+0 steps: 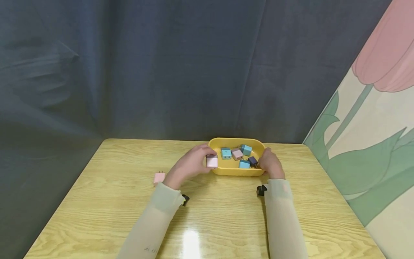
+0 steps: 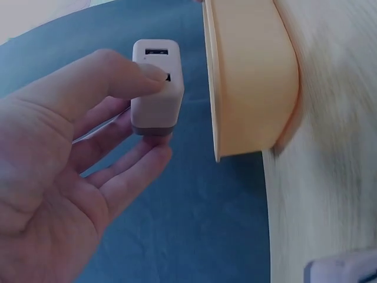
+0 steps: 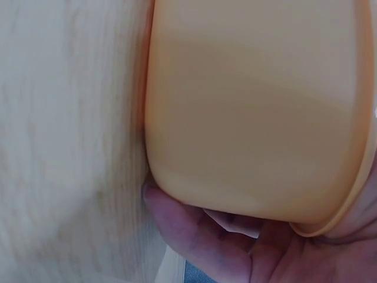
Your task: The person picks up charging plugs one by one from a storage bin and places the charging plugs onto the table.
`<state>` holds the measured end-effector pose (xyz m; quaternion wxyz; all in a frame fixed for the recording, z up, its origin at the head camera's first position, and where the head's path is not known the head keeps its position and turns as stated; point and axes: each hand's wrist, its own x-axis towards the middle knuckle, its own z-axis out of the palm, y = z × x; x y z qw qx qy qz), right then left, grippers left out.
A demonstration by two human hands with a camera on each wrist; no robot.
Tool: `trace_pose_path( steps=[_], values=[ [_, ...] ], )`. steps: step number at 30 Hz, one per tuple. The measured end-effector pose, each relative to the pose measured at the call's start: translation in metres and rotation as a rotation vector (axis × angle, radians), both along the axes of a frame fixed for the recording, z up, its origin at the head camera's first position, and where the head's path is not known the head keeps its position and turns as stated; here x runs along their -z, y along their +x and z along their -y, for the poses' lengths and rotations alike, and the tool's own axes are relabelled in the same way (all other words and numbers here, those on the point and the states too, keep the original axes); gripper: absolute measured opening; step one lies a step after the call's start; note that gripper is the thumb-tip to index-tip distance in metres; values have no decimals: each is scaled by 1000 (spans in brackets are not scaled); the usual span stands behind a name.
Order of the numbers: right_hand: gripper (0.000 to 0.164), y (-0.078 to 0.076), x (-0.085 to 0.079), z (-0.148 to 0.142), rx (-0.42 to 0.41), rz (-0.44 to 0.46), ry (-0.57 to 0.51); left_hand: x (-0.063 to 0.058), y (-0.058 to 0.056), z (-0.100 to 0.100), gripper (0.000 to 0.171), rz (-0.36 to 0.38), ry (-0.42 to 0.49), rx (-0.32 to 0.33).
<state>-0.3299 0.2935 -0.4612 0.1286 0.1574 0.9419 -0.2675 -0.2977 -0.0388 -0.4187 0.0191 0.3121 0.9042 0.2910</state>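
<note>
My left hand (image 1: 191, 163) pinches a pale pink USB charger (image 1: 212, 161) beside the left end of a yellow plastic basket (image 1: 237, 172). In the left wrist view the thumb presses on the face of this charger (image 2: 158, 100), partly covering one of its two ports; its grey end points down in that view. At the basket's right end, my right hand (image 1: 272, 164) grips the wall; the right wrist view shows fingers (image 3: 200, 236) curled against the outside. Inside lie two light blue chargers and another blue one, a pink charger (image 1: 237, 154) and a dark one (image 1: 252, 161).
Another pink charger (image 1: 159, 177) lies on the wooden table (image 1: 106, 201), left of the basket and close by my left wrist. A dark curtain (image 1: 181, 72) hangs behind the table's back edge. At the right stands a wall painted with a tulip (image 1: 381, 68).
</note>
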Motion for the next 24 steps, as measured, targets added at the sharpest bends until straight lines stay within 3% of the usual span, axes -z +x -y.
trace_pose_path(
  steps=[12, 19, 24],
  values=[
    [53, -2, 3, -4, 8, 0, -7, 1, 5, 20, 54, 33, -19, -12],
    [52, -2, 2, -4, 8, 0, -5, 7, 4, 30, 52, 21, -21, 3],
    [52, -1, 3, -3, 5, -9, 2, 15, 5, 37, 54, 45, -48, -25]
  ],
)
